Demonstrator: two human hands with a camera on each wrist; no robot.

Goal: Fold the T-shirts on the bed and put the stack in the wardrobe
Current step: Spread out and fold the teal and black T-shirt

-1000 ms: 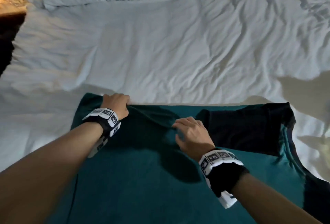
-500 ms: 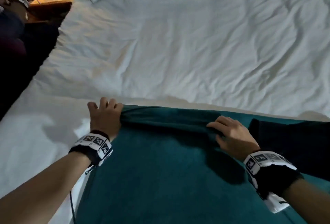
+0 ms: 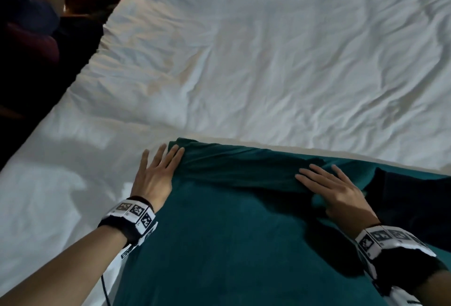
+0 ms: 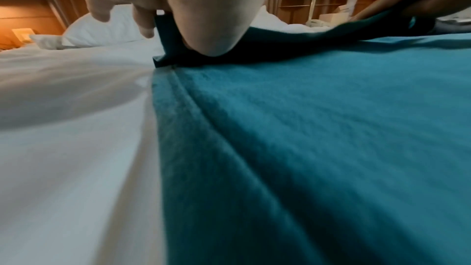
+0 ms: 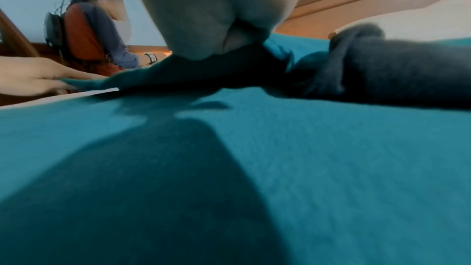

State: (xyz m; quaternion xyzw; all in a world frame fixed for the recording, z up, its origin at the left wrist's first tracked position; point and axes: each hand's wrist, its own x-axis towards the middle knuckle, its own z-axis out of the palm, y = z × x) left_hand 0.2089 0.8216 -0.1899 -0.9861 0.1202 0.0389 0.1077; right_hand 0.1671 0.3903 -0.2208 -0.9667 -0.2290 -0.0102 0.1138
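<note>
At the left, beyond the edge of the bed [image 3: 244, 61], another person [image 3: 26, 12] is sitting, apart from the work. The teal T-shirt [image 3: 231, 244] is lying spread on the near part of the white sheet, with its far edge turned back toward the person in a loose band.

The left hand [image 3: 156, 176] is lying at the band's left corner with fingers [image 3: 175, 156] straight and spread; in the left wrist view the thumb is pressing the corner against them, so it is pinching cloth rather than resting free. To do this well, it probably should be drawing that corner outward until the crease is running straight, square with the side hem.

The right hand [image 3: 339, 193] is lying flat on the band's right end, fingers straight and together, pressing the fabric down just beside the dark sleeve [image 3: 402, 198]. Whether its thumb is gripping cloth cannot be told. It is likely best sweeping outward, smoothing the wrinkles between the hands and keeping the sleeve from bunching underneath.
</note>
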